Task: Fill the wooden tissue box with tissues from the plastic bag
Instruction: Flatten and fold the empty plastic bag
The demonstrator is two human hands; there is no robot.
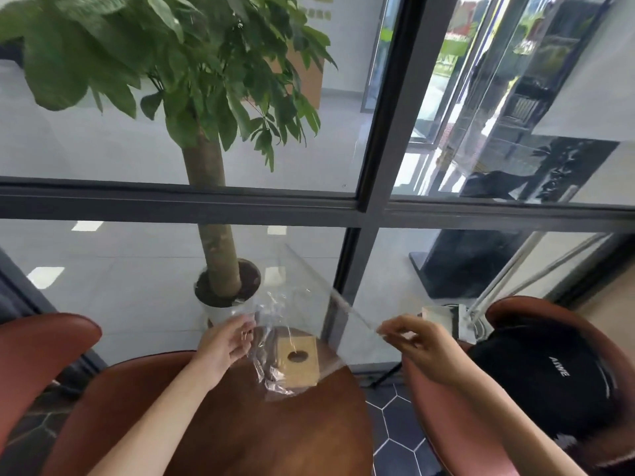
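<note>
Clear plastic bag point(302, 304) is being stretched between the pinching left hand point(226, 345) and right hand point(412, 341) above the wooden tissue box point(297, 360) on the counter point(240, 424); spreading its mouth evenly should ease access.

Both bare forearms reach forward over the round table point(240, 424). The left hand point(225, 345) has its fingers curled in a pinch; the right hand point(415, 345), past the table's right edge, pinches too.

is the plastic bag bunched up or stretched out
Stretched out: the left hand and right hand pull the plastic bag taut above the wooden tissue box.
</note>
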